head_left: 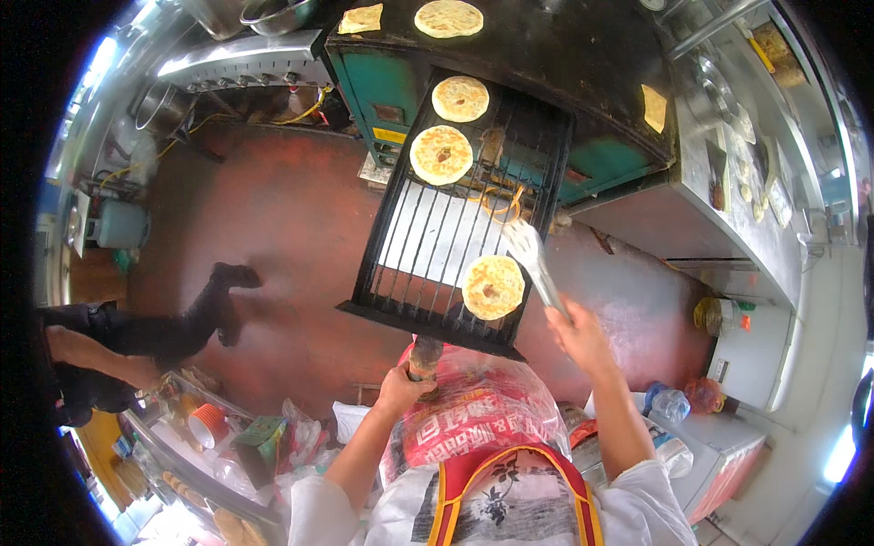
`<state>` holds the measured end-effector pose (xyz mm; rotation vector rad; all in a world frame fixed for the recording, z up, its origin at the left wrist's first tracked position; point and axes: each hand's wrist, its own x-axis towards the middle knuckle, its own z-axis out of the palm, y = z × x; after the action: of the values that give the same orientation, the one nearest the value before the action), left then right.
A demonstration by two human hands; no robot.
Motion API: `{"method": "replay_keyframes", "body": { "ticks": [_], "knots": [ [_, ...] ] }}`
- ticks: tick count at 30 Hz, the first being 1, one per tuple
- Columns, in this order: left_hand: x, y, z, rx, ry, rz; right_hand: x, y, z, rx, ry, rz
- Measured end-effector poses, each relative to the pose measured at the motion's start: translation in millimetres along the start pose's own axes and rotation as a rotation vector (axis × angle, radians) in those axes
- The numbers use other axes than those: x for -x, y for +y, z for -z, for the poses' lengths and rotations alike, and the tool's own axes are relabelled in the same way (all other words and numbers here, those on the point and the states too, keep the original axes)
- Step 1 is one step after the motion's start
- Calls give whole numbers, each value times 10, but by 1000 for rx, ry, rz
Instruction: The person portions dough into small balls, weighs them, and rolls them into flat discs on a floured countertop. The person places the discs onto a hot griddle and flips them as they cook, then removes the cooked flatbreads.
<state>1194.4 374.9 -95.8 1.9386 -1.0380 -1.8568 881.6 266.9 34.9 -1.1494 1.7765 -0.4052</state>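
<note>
My left hand (403, 391) is wrapped around the thick handle (426, 358) of a black barred rack (416, 273), pulled out from the teal oven (372, 78). In my right hand (582, 339) are metal tongs (536, 263), their slotted tips over the rack's right side with no bread visible between them. Just left of the tongs a browned round flatbread (493, 287) lies on the bars near the front. Farther back rest another round flatbread (442, 155), dark in the middle, and a third round flatbread (460, 99) by the oven opening.
On the dark griddle top (546, 41) lie a pale round flatbread (448, 18) and two square flatbreads (360, 19) (654, 108). A steel counter (744, 211) stands at right. To the left, a person's leg (198, 317) extends over the red floor (293, 205). A cluttered cart (205, 471) stands lower left.
</note>
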Motion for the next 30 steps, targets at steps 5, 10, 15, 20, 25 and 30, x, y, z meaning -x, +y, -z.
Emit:
{"method": "replay_keyframes", "body": {
  "ticks": [5,10,15,20,25,30],
  "knots": [
    [-28,-68,-15,-5,1,-7,-817,-427,-686,-569,-396,-60],
    [-19,-125,-16,14,23,-48,-1523,-703,-1033,-828,-202,-101],
    [88,125,9,-31,27,-36,-1188,-470,-772,-703,-192,-26],
    [120,199,-1,-101,54,-5,-419,-37,-640,-911,-43,-135],
    [153,171,26,-135,29,14,-205,-64,-644,-817,-324,-265],
    [227,-69,-64,-100,18,-62,-935,-478,-818,-752,-305,-154]
  ]
}}
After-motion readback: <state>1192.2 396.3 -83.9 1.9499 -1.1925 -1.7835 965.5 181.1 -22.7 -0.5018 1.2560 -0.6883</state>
